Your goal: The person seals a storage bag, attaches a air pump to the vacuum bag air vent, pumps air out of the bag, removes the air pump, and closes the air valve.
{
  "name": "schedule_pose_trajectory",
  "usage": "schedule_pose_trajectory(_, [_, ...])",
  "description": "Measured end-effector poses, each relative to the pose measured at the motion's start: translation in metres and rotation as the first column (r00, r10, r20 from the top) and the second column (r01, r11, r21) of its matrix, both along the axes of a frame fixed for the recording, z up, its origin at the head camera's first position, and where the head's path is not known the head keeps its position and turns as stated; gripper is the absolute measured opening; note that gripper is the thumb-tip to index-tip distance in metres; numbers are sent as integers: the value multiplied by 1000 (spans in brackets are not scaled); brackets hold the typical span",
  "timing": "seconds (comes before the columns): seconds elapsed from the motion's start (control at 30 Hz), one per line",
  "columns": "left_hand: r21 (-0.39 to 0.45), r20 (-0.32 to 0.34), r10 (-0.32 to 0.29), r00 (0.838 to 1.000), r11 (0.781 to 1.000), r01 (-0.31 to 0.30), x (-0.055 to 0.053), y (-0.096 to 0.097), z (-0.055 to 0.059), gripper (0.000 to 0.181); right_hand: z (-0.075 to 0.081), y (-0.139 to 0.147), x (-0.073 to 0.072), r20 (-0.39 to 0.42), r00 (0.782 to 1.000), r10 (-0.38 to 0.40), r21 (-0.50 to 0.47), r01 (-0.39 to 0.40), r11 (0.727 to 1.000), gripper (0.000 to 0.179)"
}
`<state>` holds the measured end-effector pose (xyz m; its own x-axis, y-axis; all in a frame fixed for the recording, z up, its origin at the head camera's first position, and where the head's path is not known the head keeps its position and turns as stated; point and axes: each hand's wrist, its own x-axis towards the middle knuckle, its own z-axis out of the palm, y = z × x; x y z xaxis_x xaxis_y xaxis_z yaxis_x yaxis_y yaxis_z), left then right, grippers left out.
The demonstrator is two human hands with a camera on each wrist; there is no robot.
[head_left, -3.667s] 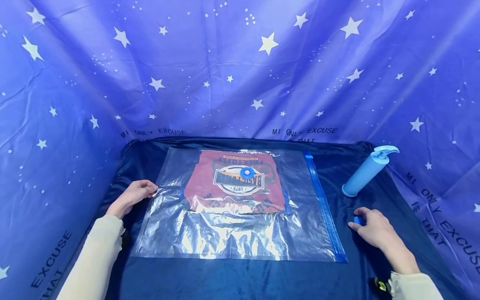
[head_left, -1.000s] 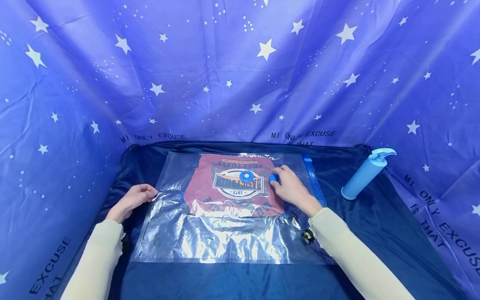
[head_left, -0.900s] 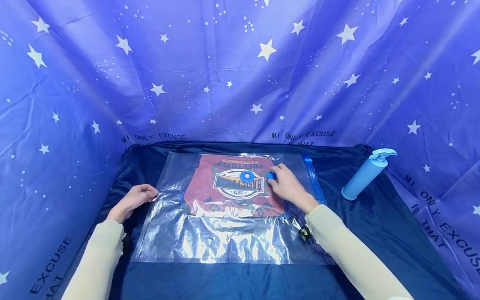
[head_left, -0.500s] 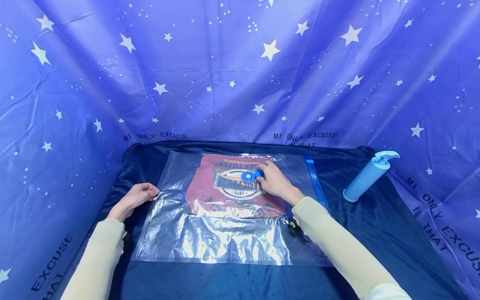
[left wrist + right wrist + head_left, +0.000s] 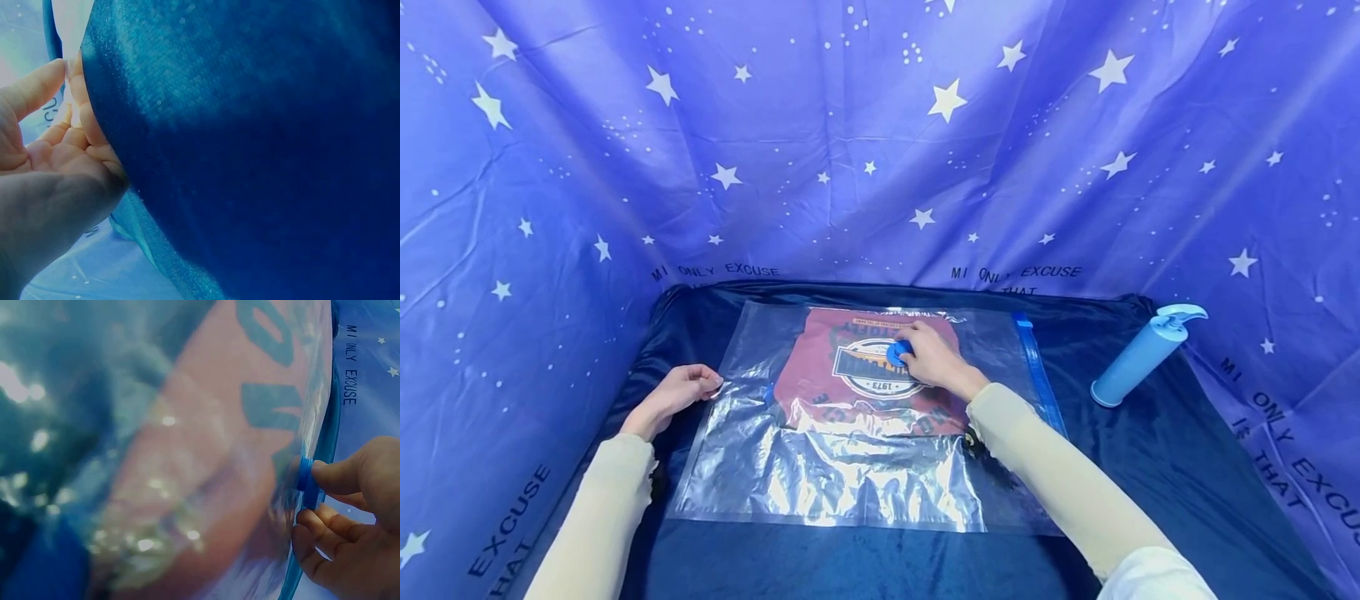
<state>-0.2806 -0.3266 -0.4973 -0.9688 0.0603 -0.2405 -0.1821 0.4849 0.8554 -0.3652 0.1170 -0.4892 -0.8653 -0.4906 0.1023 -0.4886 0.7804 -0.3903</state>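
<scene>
A clear vacuum storage bag (image 5: 887, 492) lies flat, with a folded dark-red printed shirt (image 5: 808, 367) inside it. My right hand (image 5: 938, 360) pinches a round blue valve cap (image 5: 895, 353) between thumb and fingers, right over the bag's valve, which it covers. From the right wrist, the cap appears against the plastic at the fingertips. At the bag's left edge my left hand (image 5: 673, 396) pinches the plastic between thumb and forefinger. In the left wrist view the dark cloth fills most of the picture beside the hand.
A light-blue hand pump (image 5: 1138, 362) stands to the right of the bag. The bag's blue zip strip (image 5: 1039, 367) runs down its right side, with a slider at the far end. Dark blue cloth (image 5: 865, 558) covers the table, and starry purple curtains (image 5: 820, 125) surround it.
My right hand has carried the blue valve cap left from beside the pump, across the zip strip, onto the bag's valve. The left hand has stayed at the bag's edge.
</scene>
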Motion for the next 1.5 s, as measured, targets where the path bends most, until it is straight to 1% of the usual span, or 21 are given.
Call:
schedule_pose_trajectory(0.07, [-1,1,0,1000,1000,0,0,0,0,17,1,-1,0,9,1000,3,6,-3,1000,38])
schedule_pose_trajectory(0.37, [-6,7,3,1000,1000,-3,-2,0,0,18,3,-4,-1,12,998,61,45,-61,997,39])
schedule_pose_trajectory(0.57, [6,15,7,1000,1000,-8,-1,0,0,16,4,-6,-1,-8,996,90,70,-89,994,42])
schedule_pose_trajectory(0.8, [2,25,13,1000,1000,-13,-2,0,0,15,4,-6,-3,-57,985,160,68,-156,985,49])
schedule_pose_trajectory(0.97, [12,17,14,1000,1000,-14,-1,0,0,16,5,-6,-3,-54,981,188,70,-185,980,51])
schedule_pose_trajectory(1.13, [7,16,16,1000,1000,-16,-1,0,0,16,5,-6,-4,-48,985,164,69,-161,985,53])
schedule_pose_trajectory(1.23, [1,15,16,1000,1000,-16,-2,0,0,16,5,-7,-4,-49,991,128,68,-125,990,49])
schedule_pose_trajectory(1.33, [-7,11,19,1000,1000,-19,-2,0,1,15,6,-9,-5,-42,996,84,70,-81,994,40])
schedule_pose_trajectory(1.4, [-9,12,22,1000,1000,-22,-2,0,1,15,5,-10,-5,-22,999,50,71,-48,996,35])
schedule_pose_trajectory(1.5, [-9,12,20,1000,1000,-20,-2,0,1,15,6,-13,-6,13,1000,-1,72,0,997,35])
